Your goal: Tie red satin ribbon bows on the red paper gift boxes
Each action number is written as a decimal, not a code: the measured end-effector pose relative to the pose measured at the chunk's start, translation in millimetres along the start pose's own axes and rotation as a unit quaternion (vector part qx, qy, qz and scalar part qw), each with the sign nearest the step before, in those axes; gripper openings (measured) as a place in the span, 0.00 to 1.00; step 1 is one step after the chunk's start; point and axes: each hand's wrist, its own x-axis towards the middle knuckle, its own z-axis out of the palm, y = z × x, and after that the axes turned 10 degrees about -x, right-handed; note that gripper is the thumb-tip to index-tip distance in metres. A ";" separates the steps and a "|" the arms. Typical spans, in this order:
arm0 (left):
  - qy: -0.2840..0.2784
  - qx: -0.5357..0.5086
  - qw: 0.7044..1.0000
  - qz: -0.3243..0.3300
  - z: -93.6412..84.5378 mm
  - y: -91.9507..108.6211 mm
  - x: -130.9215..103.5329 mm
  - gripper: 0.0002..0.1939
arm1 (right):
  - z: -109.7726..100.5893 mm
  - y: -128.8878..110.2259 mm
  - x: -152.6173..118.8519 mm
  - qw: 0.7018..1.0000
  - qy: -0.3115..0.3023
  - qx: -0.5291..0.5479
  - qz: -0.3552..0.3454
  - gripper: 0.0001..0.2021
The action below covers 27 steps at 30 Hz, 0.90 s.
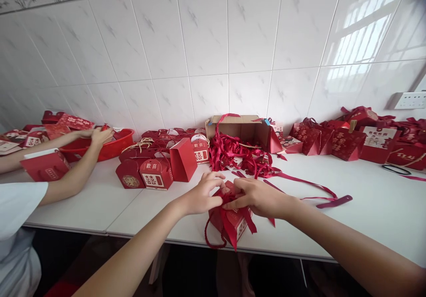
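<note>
A small red gift box [234, 220] stands near the table's front edge, with a red ribbon bow [229, 198] on its top and a twisted red cord hanging at its left side. My left hand [203, 194] is at the bow's left side, fingers curled round part of the ribbon. From the right, my right hand [249, 195] pinches the ribbon at the bow, its fingertips close to those of my left hand. Ribbon tails hang down over the box's front. The exact hold of the fingertips is partly hidden.
Behind the box, red ribbons [238, 152] spill from a cardboard carton [234, 128]. Red boxes [156, 172] stand left of it, more bags [348, 144] at right. Loose straps [334, 201] lie to the right. Another person's hands reach into a red basin [123, 140] at far left.
</note>
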 end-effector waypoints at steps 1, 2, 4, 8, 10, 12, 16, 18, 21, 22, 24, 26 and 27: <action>-0.009 -0.031 0.999 -0.020 -1.0 -1.4 0.5 0.05 | 0.2 -0.1 0.0 1.000 0.005 0.000 0.001 0.25; -0.014 -0.060 0.997 -0.038 -1.8 -2.8 0.9 0.04 | 0.4 -0.1 0.0 1.000 0.008 -0.001 0.002 0.25; -0.014 -0.100 0.993 -0.053 -3.0 -5.2 1.2 0.05 | 0.8 -0.2 0.1 1.000 0.012 -0.005 0.005 0.24; 0.002 -0.133 0.991 -0.032 -2.1 -9.0 2.5 0.06 | 0.9 -1.2 -0.4 0.999 0.030 -0.012 -0.004 0.20; 0.017 -0.149 0.988 -0.027 0.1 -11.1 4.5 0.09 | 0.5 -2.2 -1.4 0.999 0.036 -0.017 -0.015 0.20; 0.039 -0.146 0.988 -0.027 3.5 -13.4 7.1 0.12 | 0.2 -3.1 -2.8 0.999 0.029 -0.019 -0.023 0.19; 0.072 -0.139 0.988 -0.018 13.1 -14.9 9.6 0.11 | 0.6 -3.4 -6.0 1.000 0.020 0.001 -0.014 0.19; 0.094 -0.151 0.984 -0.003 18.4 -13.2 8.9 0.10 | 1.1 -2.9 -7.2 0.999 0.029 0.021 -0.006 0.20; 0.121 -0.157 0.980 0.022 25.1 -9.2 7.9 0.09 | 1.9 -2.4 -8.2 0.998 0.041 0.050 0.003 0.19; 0.123 -0.157 0.979 0.029 26.7 -7.9 7.8 0.09 | 2.2 -2.5 -8.4 0.997 0.045 0.059 0.006 0.19; 0.124 -0.162 0.978 0.040 29.0 -5.6 8.1 0.11 | 2.8 -3.0 -8.7 0.995 0.057 0.084 0.016 0.18; 0.123 -0.179 0.976 0.036 30.0 -4.1 8.2 0.11 | 3.1 -3.8 -9.1 0.987 0.078 0.131 0.053 0.15; 0.119 -0.190 0.974 0.030 30.1 -3.7 8.2 0.09 | 3.1 -4.1 -9.6 0.979 0.088 0.161 0.084 0.12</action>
